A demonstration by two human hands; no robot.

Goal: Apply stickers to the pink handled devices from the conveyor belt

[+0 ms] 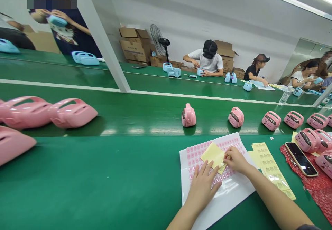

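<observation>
On the far left, three pink shells (72,112) lie at the edge of the green worktop (103,181). A wide bare stretch of green sits between them and the hands.

The left hand (203,185) lies flat with its fingers spread, pressing on the white sticker sheet (228,195); its grip is loose and holds nothing. The sheet's near corner reaches almost to the worktop's near edge.

The right hand (236,160) pinches the edge of a yellow backing paper (213,154) that lies on the rows of pink stickers (193,154). Just to the right lie more yellow strips (269,166).

Next comes one black phone (301,158) on a red cloth (319,185).

Behind the sheet, five pink toys (188,115) stand in a row, well apart from each other. A sixth peeks in at the right edge, and three more crowd by the phone.

Farther back runs another green line with blue toys (173,72) and cardboard boxes (135,45). One fan (159,38) stands by the white wall, and other people work there.
</observation>
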